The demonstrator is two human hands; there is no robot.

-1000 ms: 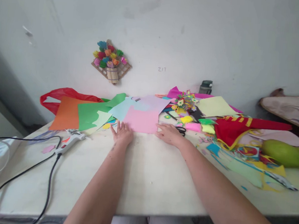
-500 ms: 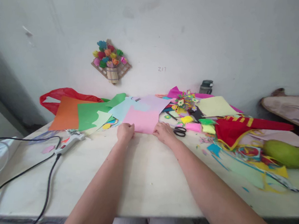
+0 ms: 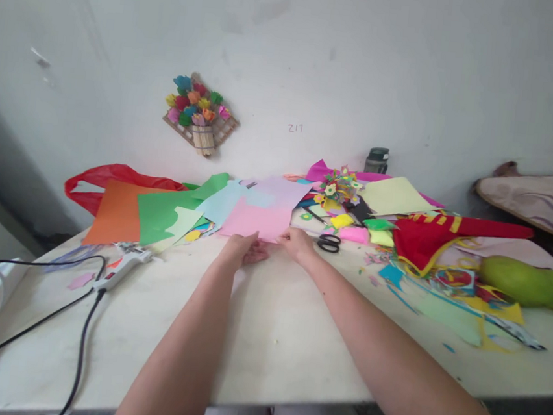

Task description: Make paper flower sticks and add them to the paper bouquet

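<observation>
Paper (image 3: 258, 221), pink, has its near edge held by left hand (image 3: 243, 250), loosely curled, and right hand (image 3: 299, 246), fingertips pinched together.

The pink sheet (image 3: 258, 221) — plain, thin, with straight sides — spreads away just beyond both hands, broad face up and apparently unfolded. The right hand (image 3: 298, 243) pinches its near right corner; the left hand (image 3: 244, 251) holds the near edge, thumb at it, fingers curled below. Its near left corner reaches out past the left hand — its far edge is hard to make out.
</observation>
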